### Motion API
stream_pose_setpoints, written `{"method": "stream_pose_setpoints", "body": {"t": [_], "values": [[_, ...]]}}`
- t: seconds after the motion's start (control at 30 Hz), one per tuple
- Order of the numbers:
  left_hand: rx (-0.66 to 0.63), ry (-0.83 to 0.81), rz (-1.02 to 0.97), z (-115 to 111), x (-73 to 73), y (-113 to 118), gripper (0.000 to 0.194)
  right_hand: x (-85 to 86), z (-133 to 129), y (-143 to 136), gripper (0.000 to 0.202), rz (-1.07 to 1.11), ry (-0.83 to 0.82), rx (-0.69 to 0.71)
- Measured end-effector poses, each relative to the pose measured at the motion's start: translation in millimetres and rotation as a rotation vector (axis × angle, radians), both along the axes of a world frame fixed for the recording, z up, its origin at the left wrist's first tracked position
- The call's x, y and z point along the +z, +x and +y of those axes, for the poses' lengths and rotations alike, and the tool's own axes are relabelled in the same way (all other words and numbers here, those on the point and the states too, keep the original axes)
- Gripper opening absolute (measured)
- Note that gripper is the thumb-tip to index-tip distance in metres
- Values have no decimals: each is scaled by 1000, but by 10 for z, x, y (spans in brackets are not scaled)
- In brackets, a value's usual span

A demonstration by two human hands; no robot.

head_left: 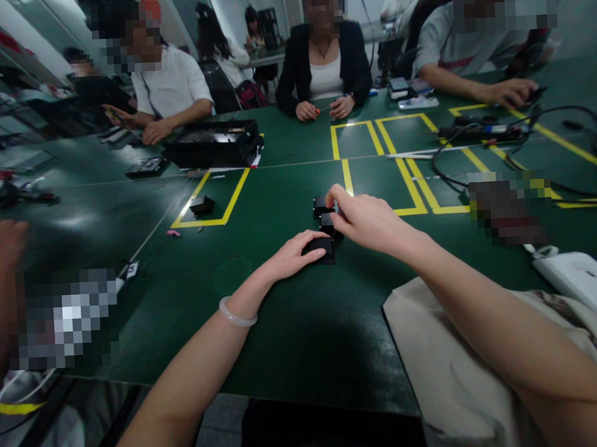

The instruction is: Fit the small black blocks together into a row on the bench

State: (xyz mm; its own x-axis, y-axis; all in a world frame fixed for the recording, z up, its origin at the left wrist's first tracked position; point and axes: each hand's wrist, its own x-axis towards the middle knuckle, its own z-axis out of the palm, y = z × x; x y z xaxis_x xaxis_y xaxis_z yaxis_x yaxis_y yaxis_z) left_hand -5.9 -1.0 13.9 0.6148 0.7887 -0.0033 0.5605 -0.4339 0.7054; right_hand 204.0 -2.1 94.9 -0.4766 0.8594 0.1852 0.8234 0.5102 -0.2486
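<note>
I view a dark green table marked with yellow tape rectangles. A black tray stands toward the far left; a small black part lies inside the tape outline in front of it. A person in a dark jacket sits opposite, with others seated around the room. Beige fabric and a white device lie to my right.

Work location: table centre. The nearest black piece lies under my left hand, thumb on top; I cannot tell whether it is clamped or merely covered. The middle black piece and the far black piece are at the bent fingers of my right hand. Its fingertips are partly hidden; I cannot confirm a grasp.

Visibility limits: pixel blocks obscure objects at both sides; a forearm is cut off at the left edge; the background is blurred.
</note>
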Motion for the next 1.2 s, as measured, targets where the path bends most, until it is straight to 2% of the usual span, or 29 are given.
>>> {"method": "stream_pose_setpoints", "body": {"t": [0.57, 0.77, 1.0, 1.2], "values": [[6, -14, -10, -3, 0, -1, 44, -11, 13, 3, 24, -40, 2, 12], [2, 1, -7, 7, -22, -6, 44, -21, -1, 2, 25, 36, 21, 19], [-8, -3, -10, 6, -7, -2, 44, -21, 6, 0, 25, -27, 26, -10], [-4, 2, -14, 7, -15, -6, 44, -29, 10, 11, 25, 34, 21, 8]]}}
